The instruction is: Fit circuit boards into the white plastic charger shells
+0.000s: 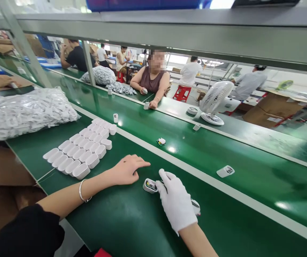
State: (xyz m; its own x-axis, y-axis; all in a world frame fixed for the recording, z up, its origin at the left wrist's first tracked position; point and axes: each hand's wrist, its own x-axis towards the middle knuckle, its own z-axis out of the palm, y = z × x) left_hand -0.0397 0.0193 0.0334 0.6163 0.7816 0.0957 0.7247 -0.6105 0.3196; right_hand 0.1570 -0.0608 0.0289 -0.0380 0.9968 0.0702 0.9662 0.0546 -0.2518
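The bare left hand [126, 170] is hanging loosely open, empty, near a white oval housing [146, 187] sitting on the green bench [116, 221]; the gloved right hand [175, 201] is curling partway at its edge, grip unclear.

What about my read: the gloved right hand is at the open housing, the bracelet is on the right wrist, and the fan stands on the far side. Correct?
No: the head view shows the bracelet on the wrist of the bare left hand, not the right. The gloved right hand is at the open housing, and the fan stands on the far side.
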